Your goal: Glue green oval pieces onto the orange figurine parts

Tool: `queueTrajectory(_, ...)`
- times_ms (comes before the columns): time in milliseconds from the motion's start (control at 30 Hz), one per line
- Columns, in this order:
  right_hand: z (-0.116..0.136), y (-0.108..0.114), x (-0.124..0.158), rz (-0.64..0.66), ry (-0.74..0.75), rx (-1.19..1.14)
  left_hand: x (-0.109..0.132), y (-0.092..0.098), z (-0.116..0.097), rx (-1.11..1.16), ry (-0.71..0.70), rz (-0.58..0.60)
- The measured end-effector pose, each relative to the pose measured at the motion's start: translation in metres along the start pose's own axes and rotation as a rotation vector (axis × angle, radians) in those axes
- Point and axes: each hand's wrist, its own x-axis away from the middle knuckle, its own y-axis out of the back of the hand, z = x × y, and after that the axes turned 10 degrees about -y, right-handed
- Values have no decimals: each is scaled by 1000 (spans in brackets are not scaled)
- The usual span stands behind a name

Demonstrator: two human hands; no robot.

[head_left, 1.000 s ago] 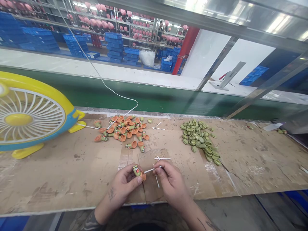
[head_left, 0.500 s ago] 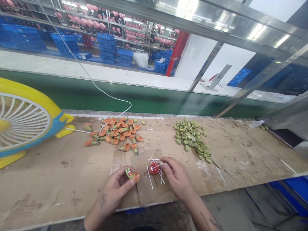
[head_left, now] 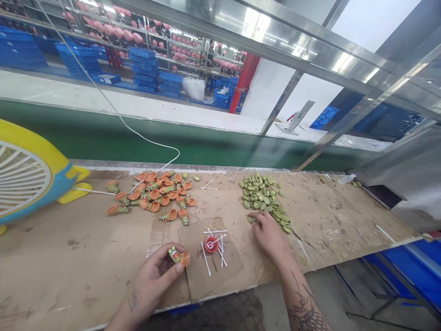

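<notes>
My left hand [head_left: 156,276] is closed around a small green figurine [head_left: 174,254] with an orange cup-shaped part, its painted front turned up. Over at the right, my right hand [head_left: 267,232] reaches to the near edge of a heap of green oval pieces [head_left: 257,191]. Its fingertips are closed on one green oval piece [head_left: 251,219] low against the cardboard. Between my hands stands a small red pot [head_left: 211,244] with a cotton swab [head_left: 219,240] resting across it. Several more swabs lie around the pot.
Several orange-and-green figurines [head_left: 161,191] lie in a pile at the left, beside a yellow and blue fan [head_left: 41,161]. A white cord [head_left: 144,137] runs down to the pile. Two crossed swabs [head_left: 208,187] lie behind the pot. Cardboard [head_left: 103,262] covers the table.
My right hand has left the swab in the pot and moved right to the green oval pieces. My left hand still holds the figurine. The view has shifted slightly.
</notes>
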Motion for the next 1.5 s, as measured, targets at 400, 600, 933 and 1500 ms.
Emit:
queueTrajectory(400, 24, -2, 30, 68, 20, -306, -2, 9, 8, -29, -23, 6)
queueTrajectory(600, 85, 6, 82, 186, 241, -553, 0, 4, 2, 35, -85, -75)
queueTrajectory(933, 134, -10, 103, 343, 501, -405, 1, 4, 7, 103, -160, -26)
queueTrajectory(1500, 136, -18, 106, 329, 615, -381, -1, 5, 10, 93, -340, 1)
